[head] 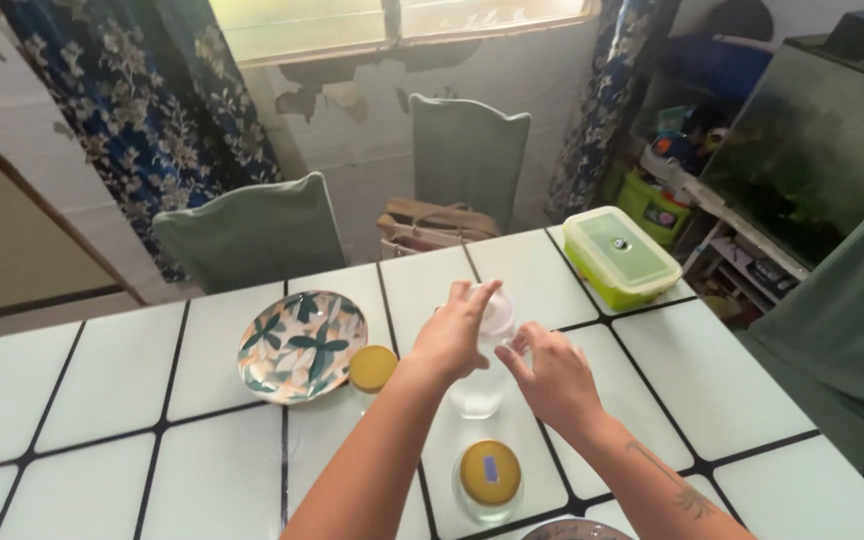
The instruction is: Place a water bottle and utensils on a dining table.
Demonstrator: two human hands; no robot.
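Observation:
My left hand (pixel 455 335) rests on top of a clear glass jar (pixel 479 395) in the middle of the table, fingers closed around its white lid (pixel 498 312). My right hand (pixel 552 375) touches the jar's right side, fingers curled against the glass. A second clear jar with a yellow lid (pixel 490 473) stands just in front of it, close to my forearms. A loose yellow lid (pixel 373 367) lies to the left, beside a round plate with a leaf pattern (pixel 302 344).
A green lidded food container (pixel 620 255) sits at the table's far right. The white tiled table (pixel 92 400) has dark seams. Two green-covered chairs (pixel 252 232) and a bag (pixel 437 225) stand behind it. A fish tank (pixel 817 150) is at right.

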